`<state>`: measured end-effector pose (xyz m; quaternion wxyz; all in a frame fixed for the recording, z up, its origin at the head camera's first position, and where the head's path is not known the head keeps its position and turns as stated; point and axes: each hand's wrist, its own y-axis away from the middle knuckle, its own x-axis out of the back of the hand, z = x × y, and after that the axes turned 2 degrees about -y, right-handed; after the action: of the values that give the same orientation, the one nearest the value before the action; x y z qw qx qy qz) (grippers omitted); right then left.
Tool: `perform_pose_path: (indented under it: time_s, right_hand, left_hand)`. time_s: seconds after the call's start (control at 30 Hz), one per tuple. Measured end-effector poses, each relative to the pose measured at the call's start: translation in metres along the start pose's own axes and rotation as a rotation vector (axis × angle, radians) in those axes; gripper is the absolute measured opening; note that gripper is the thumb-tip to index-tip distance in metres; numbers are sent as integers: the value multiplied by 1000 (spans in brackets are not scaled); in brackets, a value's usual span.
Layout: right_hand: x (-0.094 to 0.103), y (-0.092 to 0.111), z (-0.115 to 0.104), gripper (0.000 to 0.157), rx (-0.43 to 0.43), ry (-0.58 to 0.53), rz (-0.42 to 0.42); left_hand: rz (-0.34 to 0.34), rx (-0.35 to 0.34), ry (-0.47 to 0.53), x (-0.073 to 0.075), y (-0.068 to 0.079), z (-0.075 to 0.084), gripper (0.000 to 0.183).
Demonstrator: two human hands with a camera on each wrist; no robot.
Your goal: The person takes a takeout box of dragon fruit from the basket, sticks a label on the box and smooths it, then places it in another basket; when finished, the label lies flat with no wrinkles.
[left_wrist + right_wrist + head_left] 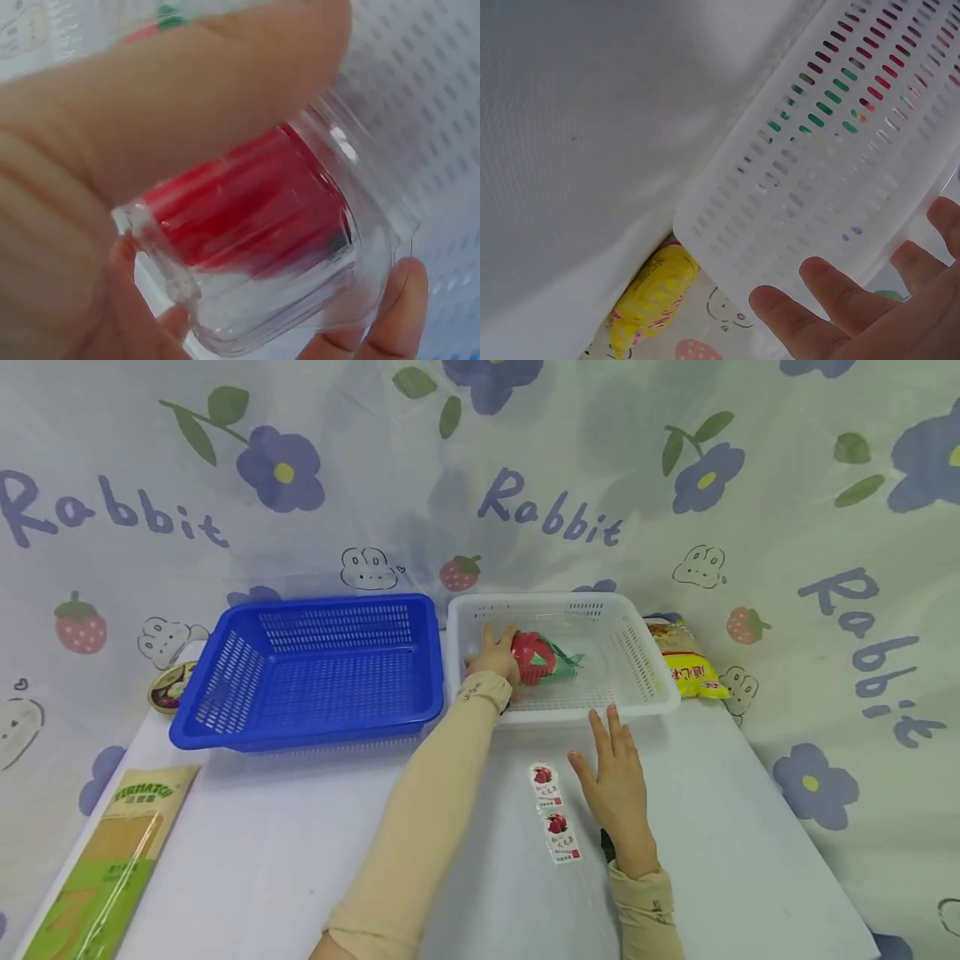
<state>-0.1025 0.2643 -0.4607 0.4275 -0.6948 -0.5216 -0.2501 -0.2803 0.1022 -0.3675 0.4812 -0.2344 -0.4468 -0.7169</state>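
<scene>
Inside the white basket is a red dragon fruit with green tips, in a clear plastic box. My left hand reaches into this basket and grips the box at its left end. In the left wrist view, the thumb crosses over the box and fingertips show around its lower edge. My right hand is just in front of the basket with its fingers spread, holding nothing. Two labels printed with dragon fruit lie on the table beside the right hand.
A blue basket stands left of the white one. A yellow bag lies to the right, partly behind the white basket. A long green-and-tan packet lies at the table's left edge, and a round-edged package sits behind the blue basket.
</scene>
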Motion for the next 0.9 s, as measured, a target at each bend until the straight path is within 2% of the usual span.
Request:
perform_pose_path:
  time_s: [0.13, 0.2, 0.47, 0.67, 0.9]
  right_hand:
    - [0, 1, -1, 70, -2, 2, -9]
    - [0, 1, -1, 70, 0, 6, -9]
    - [2, 0, 0, 69, -4, 19, -4]
    - [1, -1, 0, 68, -2, 20, -11]
    - [2, -1, -2, 70, -9, 27, -28]
  left_hand:
    - [78, -5, -63, -1, 0, -1, 119]
    - [108, -31, -68, 0, 0, -1, 117]
    - [165, -253, -16, 13, -3, -14, 91]
    - [223, -333, 110, 24, 0, -24, 62]
    - [266, -384, 241, 28, 3, -27, 47]
